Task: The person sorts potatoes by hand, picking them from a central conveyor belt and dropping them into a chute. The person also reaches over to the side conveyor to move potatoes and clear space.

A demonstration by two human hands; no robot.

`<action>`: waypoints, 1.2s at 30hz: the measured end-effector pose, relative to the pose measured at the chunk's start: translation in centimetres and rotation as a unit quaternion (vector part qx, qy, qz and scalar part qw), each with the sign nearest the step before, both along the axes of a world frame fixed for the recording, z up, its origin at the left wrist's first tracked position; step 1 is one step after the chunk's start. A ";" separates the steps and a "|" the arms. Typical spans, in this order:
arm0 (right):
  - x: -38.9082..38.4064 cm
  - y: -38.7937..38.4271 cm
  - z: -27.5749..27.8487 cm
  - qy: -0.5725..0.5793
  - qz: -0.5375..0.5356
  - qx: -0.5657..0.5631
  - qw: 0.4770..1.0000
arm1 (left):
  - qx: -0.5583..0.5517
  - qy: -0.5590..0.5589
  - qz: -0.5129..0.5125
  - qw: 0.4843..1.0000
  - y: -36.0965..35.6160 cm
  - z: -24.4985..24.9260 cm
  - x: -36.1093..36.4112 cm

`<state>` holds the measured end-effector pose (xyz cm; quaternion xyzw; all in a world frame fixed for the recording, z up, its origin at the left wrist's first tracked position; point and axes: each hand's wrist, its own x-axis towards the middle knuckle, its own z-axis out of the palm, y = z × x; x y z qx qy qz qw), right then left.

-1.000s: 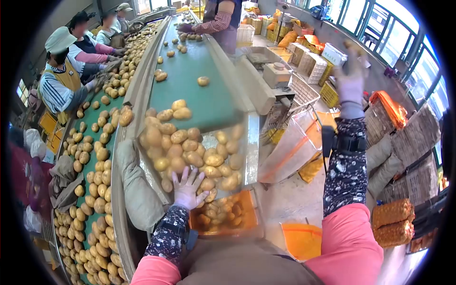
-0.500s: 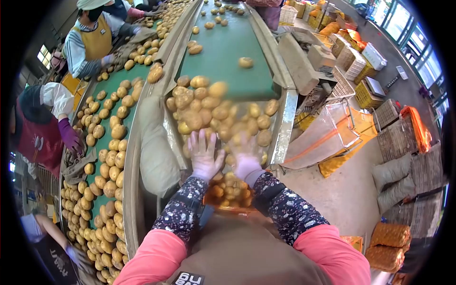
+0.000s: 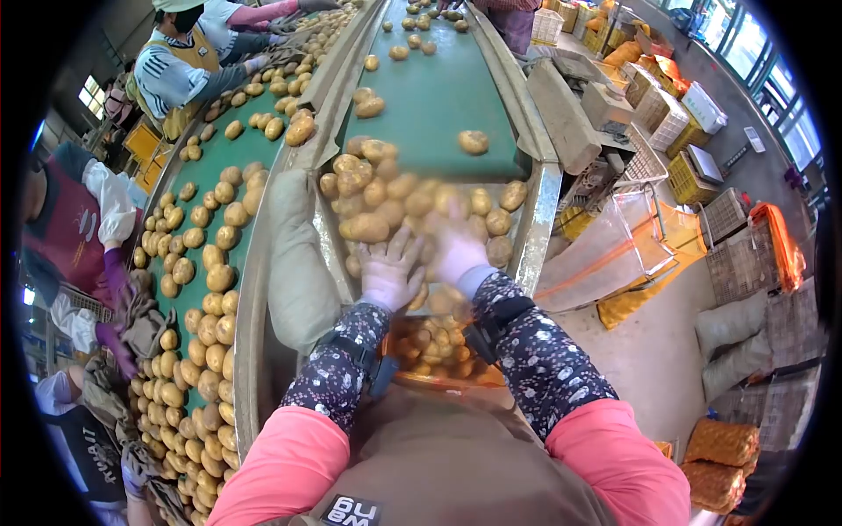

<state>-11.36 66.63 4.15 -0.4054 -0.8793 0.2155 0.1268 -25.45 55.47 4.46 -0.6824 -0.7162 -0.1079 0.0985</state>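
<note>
Potatoes lie heaped at the end of a green conveyor belt, on a chute with metal side walls. My left hand, in a pale glove, is open with fingers spread against the near side of the heap. My right hand, gloved too, reaches into the potatoes on the right; motion blurs it, but its fingers look stretched out. Several potatoes around it are smeared. Below my wrists, more potatoes sit in an orange-edged container, partly hidden by my forearms.
A grey padded cushion lines the chute's left side. Left of it runs a second green belt with many potatoes, where co-workers' gloved hands work. At right stand a framed mesh bag, crates and filled orange sacks.
My right hand has moved slightly up and deeper into the heap. Potatoes near it have shifted. The view has moved a little, and co-workers on the left have changed their arm positions.
</note>
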 end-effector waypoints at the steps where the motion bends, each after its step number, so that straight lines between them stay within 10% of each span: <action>1: 0.1 -0.4 -0.1 0.012 -0.013 0.006 1.000 | 0.005 -0.002 -0.018 1.000 0.2 -0.1 -0.1; 10: 2.2 -0.9 5.0 -0.145 -0.008 0.044 0.988 | 0.085 0.051 -0.166 0.981 0.3 0.9 1.8; 16: 2.4 -1.2 2.2 0.091 -0.085 -0.036 0.992 | 0.112 0.030 0.062 0.991 -0.2 1.3 2.2; 24: 3.3 -1.0 1.2 0.542 -0.248 -0.474 0.648 | 0.106 0.016 -0.031 0.994 -0.4 1.8 1.5; 28: 4.3 -0.2 -0.7 0.541 -0.308 -0.525 0.581 | 0.062 0.016 -0.040 0.997 -0.3 -0.7 0.3; 31: 4.5 -0.7 -3.3 0.480 -0.261 -0.406 0.732 | 0.054 -0.023 -0.058 0.997 -0.2 -1.8 -0.4; 34: 4.7 -1.3 -5.1 0.508 -0.191 -0.367 0.756 | 0.149 -0.085 0.076 0.982 0.6 -2.6 0.3; 36: 4.8 -1.9 -1.5 0.540 -0.236 -0.496 0.637 | 0.041 -0.082 0.108 0.990 0.9 -2.4 0.0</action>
